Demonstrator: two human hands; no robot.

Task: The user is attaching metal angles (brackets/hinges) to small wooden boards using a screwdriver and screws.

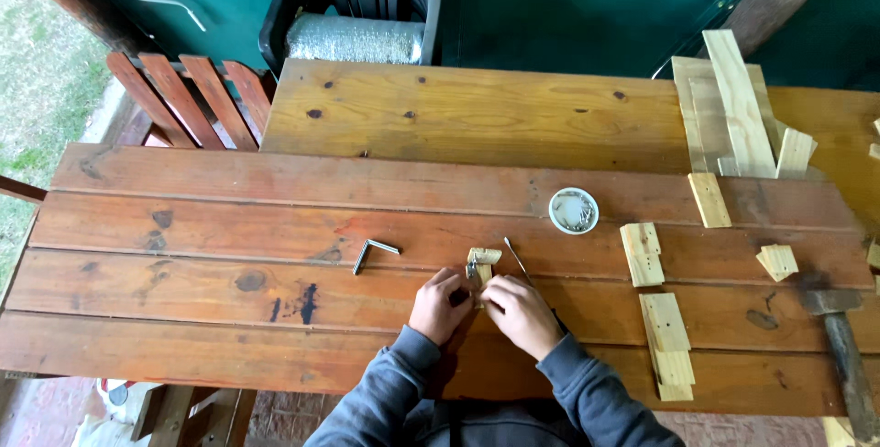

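Note:
Both my hands meet at the front middle of a reddish plank table (pixel 183 227). My left hand (pixel 438 305) and my right hand (pixel 518 311) pinch a small assembly of pale wood pieces (pixel 482 264) between their fingertips. A small dark metal part shows at the assembly's left side. A thin metal rod (pixel 516 258) lies just right of the wood, slanting away from my right hand. Grey sleeves cover both forearms.
A small metal square (pixel 373 251) lies left of my hands. A white dish of nails (pixel 574 209) sits beyond. Short wood blocks (pixel 662 319) lie to the right, a hammer (pixel 841 337) at far right, longer slats (pixel 733 117) on the rear table, a dark plastic chair (pixel 362 7) behind.

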